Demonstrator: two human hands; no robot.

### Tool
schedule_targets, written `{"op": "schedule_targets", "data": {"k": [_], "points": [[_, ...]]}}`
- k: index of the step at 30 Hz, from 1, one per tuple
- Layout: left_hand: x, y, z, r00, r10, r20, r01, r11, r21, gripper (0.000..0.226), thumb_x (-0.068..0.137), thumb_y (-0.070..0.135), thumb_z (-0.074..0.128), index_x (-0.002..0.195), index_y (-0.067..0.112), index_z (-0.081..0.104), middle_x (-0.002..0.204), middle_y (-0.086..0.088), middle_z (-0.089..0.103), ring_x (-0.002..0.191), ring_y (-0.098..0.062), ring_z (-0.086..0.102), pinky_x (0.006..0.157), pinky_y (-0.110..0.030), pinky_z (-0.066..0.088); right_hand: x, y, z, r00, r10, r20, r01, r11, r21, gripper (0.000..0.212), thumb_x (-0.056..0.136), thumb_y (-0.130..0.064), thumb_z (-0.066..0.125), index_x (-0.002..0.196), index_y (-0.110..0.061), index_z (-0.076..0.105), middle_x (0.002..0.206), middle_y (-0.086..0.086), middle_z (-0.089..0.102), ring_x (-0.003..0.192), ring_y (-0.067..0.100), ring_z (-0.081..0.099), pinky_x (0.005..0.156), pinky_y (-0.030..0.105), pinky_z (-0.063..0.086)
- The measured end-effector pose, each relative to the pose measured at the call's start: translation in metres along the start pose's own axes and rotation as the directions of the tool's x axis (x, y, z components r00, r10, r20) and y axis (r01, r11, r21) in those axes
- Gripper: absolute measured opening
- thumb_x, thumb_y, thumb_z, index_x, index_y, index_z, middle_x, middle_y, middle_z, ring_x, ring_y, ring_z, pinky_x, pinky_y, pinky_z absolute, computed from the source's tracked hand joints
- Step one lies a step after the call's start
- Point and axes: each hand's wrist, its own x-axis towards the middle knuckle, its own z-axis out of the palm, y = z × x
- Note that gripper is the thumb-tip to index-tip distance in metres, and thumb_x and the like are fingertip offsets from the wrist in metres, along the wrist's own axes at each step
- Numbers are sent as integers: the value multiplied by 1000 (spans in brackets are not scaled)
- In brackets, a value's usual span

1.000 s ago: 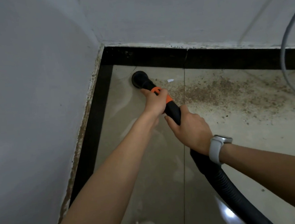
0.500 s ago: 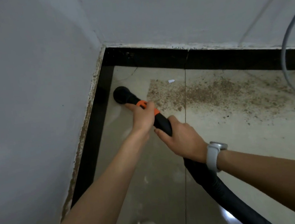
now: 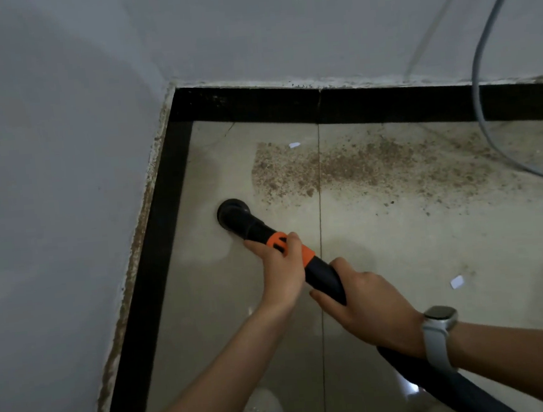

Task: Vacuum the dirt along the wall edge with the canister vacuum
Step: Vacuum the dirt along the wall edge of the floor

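My left hand (image 3: pixel 285 267) wraps the orange collar (image 3: pixel 288 245) of the smooth black nozzle tube; my right hand (image 3: pixel 368 309) grips it behind. Round nozzle mouth (image 3: pixel 231 211) sits centre-left on glossy beige tile (image 3: pixel 398 244). Gritty brown dirt (image 3: pixel 358 165) spreads upper centre, below the black skirting (image 3: pixel 287 105).

The black vacuum hose (image 3: pixel 322 275) has an orange ring. Its round nozzle (image 3: pixel 232 210) sits on the floor near the black wall edge. Brown dirt (image 3: pixel 342 165) lies spread beside it, along the far wall.
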Motion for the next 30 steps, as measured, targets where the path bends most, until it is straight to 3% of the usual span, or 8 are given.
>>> {"op": "schedule_targets", "data": {"k": [2,5,9,13,17,22,30], "points": [[-6,-4,3,1000,-3,-6,3,1000,-3,81,99,30,43,148,13,-19,101,-2,54,79,-5,54,77,-27,41,-7,2,-1,1000,-2,5,3,1000,-8,31,90,-53,47,93,-27,30,84,3,64,75,25,62,55,29,30],[-8,-6,13,1000,-13,12,13,1000,-3,84,99,30,43,146,14,-24,114,-5,51,85,-9,55,81,-27,41,-14,7,-5,999,22,-29,-23,999,-39,32,90,-53,47,93,-25,30,84,5,64,75,28,62,55,30,29],[-3,-1,28,999,6,37,-5,1000,-11,84,99,28,43,146,13,-24,112,0,44,76,0,48,80,-26,39,-13,14,-11,995,66,-70,-68,997,-22,33,90,-52,48,90,-23,31,82,7,64,76,32,62,54,32,26],[6,9,33,999,33,19,-32,999,-40,82,99,25,44,147,12,-22,125,-7,45,93,-15,53,87,-32,44,0,16,-12,992,84,-93,-85,996,-8,33,90,-51,48,90,-22,33,78,7,61,76,34,61,53,33,29],[22,22,31,999,42,30,-41,999,-36,82,98,25,43,147,13,-22,134,-14,46,109,-25,53,102,-43,43,21,12,-14,990,85,-115,-83,996,15,33,91,-51,48,88,-22,31,60,-9,37,62,30,53,44,29,21],[47,41,29,998,50,50,-48,998,-31,78,97,23,44,149,11,-13,131,-16,49,105,-28,55,100,-49,45,49,7,-17,980,93,-175,-96,995,-9,33,92,-50,46,89,-21,30,59,-9,35,46,15,35,42,28,19],[76,63,36,989,67,134,-63,997,-32,79,97,24,44,149,14,-14,135,-19,45,116,-32,52,101,-50,44,79,8,-27,970,132,-203,-140,990,-25,33,93,-49,45,90,-21,29,60,-6,39,47,17,40,42,29,22]]}}
